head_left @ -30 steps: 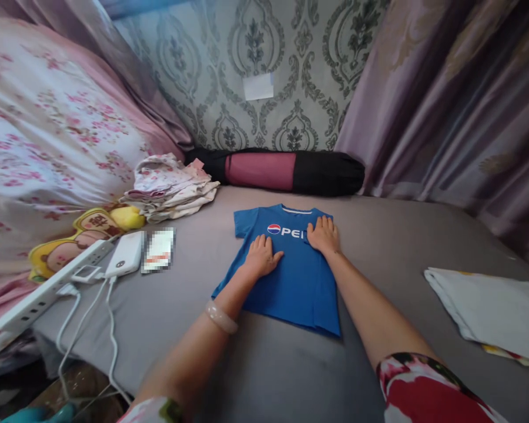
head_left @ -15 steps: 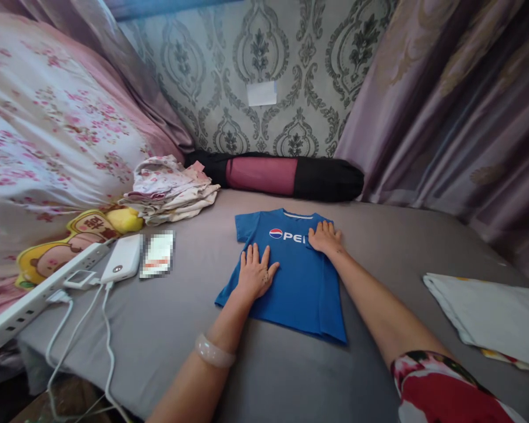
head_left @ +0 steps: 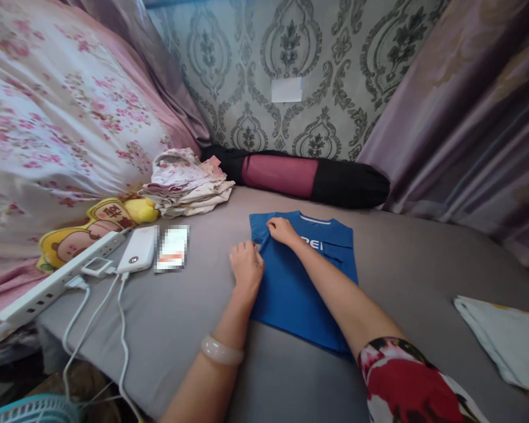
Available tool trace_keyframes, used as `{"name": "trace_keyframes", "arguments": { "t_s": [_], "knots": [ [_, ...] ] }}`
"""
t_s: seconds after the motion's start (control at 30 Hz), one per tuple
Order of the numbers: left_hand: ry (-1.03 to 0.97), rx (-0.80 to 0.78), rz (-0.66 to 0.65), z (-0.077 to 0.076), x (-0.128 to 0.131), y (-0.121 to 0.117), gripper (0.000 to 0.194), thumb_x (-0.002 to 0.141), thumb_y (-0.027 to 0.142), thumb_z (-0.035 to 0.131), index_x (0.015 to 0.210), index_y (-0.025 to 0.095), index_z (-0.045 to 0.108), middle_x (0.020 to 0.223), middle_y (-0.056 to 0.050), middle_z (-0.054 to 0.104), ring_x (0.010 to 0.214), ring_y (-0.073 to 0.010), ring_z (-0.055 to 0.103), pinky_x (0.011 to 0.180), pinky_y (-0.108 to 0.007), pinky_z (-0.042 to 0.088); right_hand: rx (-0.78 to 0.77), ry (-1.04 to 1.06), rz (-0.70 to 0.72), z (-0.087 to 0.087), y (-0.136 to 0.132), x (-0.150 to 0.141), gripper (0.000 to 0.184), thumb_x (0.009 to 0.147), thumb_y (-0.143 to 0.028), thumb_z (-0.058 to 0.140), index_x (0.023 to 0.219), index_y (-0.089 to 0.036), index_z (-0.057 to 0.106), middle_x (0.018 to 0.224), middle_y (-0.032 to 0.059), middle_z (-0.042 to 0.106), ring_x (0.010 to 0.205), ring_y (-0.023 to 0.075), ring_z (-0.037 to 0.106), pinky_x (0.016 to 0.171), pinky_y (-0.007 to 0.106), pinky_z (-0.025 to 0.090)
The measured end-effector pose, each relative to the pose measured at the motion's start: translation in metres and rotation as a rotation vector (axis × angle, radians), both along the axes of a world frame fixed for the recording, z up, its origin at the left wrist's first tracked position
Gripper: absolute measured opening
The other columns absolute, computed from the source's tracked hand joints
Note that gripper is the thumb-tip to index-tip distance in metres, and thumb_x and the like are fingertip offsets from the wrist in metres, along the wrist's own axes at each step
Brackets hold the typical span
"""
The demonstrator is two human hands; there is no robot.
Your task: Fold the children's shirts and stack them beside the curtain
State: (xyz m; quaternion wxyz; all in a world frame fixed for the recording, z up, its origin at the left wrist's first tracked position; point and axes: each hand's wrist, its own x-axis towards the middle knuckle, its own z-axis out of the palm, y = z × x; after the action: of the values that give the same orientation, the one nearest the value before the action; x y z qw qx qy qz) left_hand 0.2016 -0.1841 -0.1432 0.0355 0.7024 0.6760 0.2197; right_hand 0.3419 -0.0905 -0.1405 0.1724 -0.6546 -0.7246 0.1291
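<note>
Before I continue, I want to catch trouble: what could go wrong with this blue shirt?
The right hand pinches cloth by the left sleeve; pulling there might skew the blue shirt.

The right forearm passes over the front and could drag it.

The tucked cloth beside the lettering looks uneven, so it may set creases.

With our right hand we pinch the blue T-shirt near its left-side sleeve; our left hand curls at its side edge. We see it on a grey sheet, a folded pale cloth rightward, a black-and-pink bag behind.
</note>
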Motion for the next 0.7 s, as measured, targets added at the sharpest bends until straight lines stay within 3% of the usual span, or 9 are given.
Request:
{"name": "trace_keyframes", "arguments": {
  "t_s": [0.1,0.2,0.3,0.37,0.47,0.6,0.7],
  "knots": [
    [-0.005,-0.134,0.003,-0.002,-0.006,0.005,0.027,0.093,0.026,0.038,0.097,0.017,0.062,0.098,-0.011,0.068,0.098,-0.0266,0.06,0.081,-0.037,0.042,-0.101,0.044,-0.028,0.007,0.008,-0.032,0.03,0.092,-0.027,0.044,0.102,-0.016,0.069,0.11,0.0115,0.068,0.107,0.0211,0.06,0.09,0.026,0.042],
    [-0.015,-0.215,-0.058,-0.006,-0.005,0.009,0.026,0.092,0.03,0.04,0.096,0.017,0.062,0.095,-0.011,0.069,0.095,-0.0261,0.063,0.079,-0.036,0.043,-0.178,0.019,-0.194,0.011,0.008,-0.06,0.045,0.085,-0.039,0.058,0.118,-0.009,0.06,0.124,0.0222,0.058,0.112,0.0298,0.057,0.091,0.036,0.045],
    [-0.06,-0.262,-0.096,-0.007,-0.003,0.012,0.026,0.09,0.031,0.041,0.098,0.017,0.062,0.095,-0.012,0.07,0.093,-0.0262,0.065,0.077,-0.035,0.045,-0.195,0.067,-0.244,0.011,0.007,-0.077,0.044,0.078,-0.021,0.065,0.118,-0.006,0.06,0.129,0.0273,0.051,0.113,0.033,0.057,0.093,0.041,0.045],
    [-0.096,-0.282,-0.108,-0.008,-0.003,0.013,0.025,0.09,0.03,0.042,0.098,0.017,0.062,0.096,-0.012,0.07,0.094,-0.0263,0.065,0.076,-0.034,0.045,-0.194,0.133,-0.247,0.009,0.008,-0.079,0.034,0.075,-0.009,0.062,0.109,-0.007,0.065,0.126,0.0261,0.055,0.113,0.0325,0.057,0.093,0.041,0.045],
    [-0.113,-0.293,-0.131,-0.008,-0.004,0.015,0.02,0.087,0.03,0.048,0.091,0.018,0.063,0.097,-0.01,0.07,0.095,-0.0256,0.064,0.075,-0.033,0.045,-0.175,0.243,-0.273,0.006,0.011,-0.07,0.031,0.074,-0.007,0.059,0.103,-0.011,0.069,0.116,0.0209,0.063,0.109,0.0302,0.06,0.091,0.039,0.047],
    [-0.144,-0.238,-0.149,-0.01,-0.005,0.018,0.013,0.084,0.029,0.054,0.084,0.018,0.061,0.093,-0.008,0.068,0.093,-0.0225,0.062,0.074,-0.03,0.044,-0.14,0.48,-0.331,0.007,0.014,-0.047,0.039,0.083,-0.015,0.049,0.119,-0.017,0.063,0.1,0.0101,0.07,0.084,0.0188,0.068,0.071,0.027,0.055],
    [-0.204,-0.203,-0.155,-0.009,-0.005,0.016,0.013,0.087,0.026,0.049,0.086,0.018,0.058,0.087,-0.007,0.068,0.087,-0.0189,0.063,0.071,-0.027,0.043,-0.11,0.648,-0.373,0.009,0.014,-0.032,0.047,0.087,-0.017,0.038,0.13,-0.019,0.054,0.092,0.0044,0.07,0.066,0.0106,0.066,0.054,0.018,0.053]
  ]
}}
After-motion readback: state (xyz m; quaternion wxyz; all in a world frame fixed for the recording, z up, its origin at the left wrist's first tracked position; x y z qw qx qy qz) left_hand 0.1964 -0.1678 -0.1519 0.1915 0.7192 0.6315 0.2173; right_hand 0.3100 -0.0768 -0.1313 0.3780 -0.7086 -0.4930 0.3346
